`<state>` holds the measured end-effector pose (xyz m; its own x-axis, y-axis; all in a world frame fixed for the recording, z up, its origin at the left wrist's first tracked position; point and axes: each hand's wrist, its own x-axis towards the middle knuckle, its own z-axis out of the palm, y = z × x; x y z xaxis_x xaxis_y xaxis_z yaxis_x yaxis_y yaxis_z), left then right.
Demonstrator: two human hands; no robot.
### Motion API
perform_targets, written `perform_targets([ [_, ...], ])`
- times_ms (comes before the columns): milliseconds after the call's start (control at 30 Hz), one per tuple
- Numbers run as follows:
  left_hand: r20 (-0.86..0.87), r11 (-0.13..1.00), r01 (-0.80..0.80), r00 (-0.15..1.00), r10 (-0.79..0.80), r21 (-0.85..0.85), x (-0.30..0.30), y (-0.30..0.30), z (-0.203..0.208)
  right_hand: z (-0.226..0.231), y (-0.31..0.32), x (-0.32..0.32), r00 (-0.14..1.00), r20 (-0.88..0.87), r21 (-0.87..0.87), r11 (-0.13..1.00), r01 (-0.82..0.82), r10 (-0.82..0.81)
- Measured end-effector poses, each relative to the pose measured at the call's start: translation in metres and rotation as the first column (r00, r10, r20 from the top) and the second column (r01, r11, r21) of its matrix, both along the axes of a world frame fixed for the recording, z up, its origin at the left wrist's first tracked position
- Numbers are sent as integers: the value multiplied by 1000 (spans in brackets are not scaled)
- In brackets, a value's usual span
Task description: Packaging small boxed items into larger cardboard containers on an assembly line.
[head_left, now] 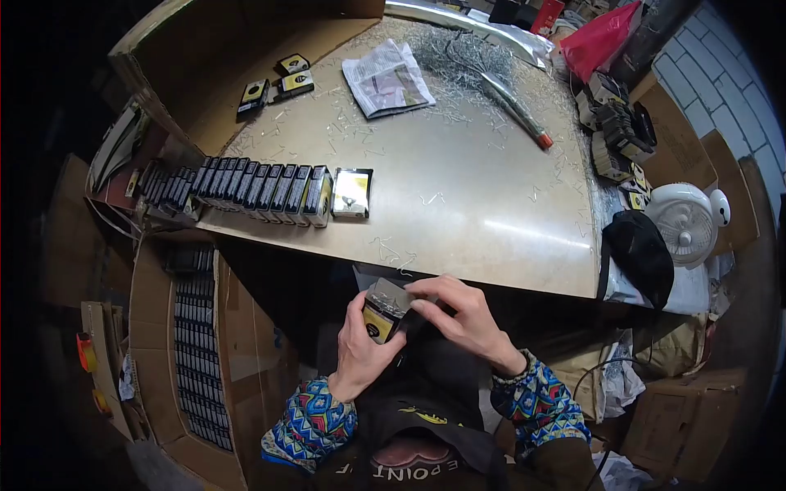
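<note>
My left hand (360, 349) is wrapped round a small black and yellow cardboard box (379, 321), held tilted just off the near edge of the table. The box's top is open, and shiny small metal wire pieces (391, 299) show inside. My right hand (463, 315) is at the box's right side, its thumb and fingers pinching near the raised flap. Beyond them, a row of similar boxes (270, 192) stands on edge on the table. One more box (352, 193) lies flat at the row's right end.
Bent wire pieces are scattered over the table (483, 217), heaped as a tangle (467, 57) at the back. Folded printed paper (388, 79) and a red-tipped rod (520, 113) lie there. A white fan (684, 222) and black cloth item (640, 255) sit right. A carton (151, 360) of packed boxes stands lower left.
</note>
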<state>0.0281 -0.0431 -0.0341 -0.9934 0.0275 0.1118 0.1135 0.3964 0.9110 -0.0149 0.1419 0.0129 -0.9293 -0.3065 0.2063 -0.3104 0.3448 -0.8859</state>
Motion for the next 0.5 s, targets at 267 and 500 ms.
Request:
perform_targets([
  [267,-123,994,12,992,-25,-108,-2,1,4,-5,-3,0,936,-324,180,980,-81,137],
  [500,-106,997,-16,994,8,-74,-7,-4,5,-4,-4,5,944,-318,205,979,-24,90],
])
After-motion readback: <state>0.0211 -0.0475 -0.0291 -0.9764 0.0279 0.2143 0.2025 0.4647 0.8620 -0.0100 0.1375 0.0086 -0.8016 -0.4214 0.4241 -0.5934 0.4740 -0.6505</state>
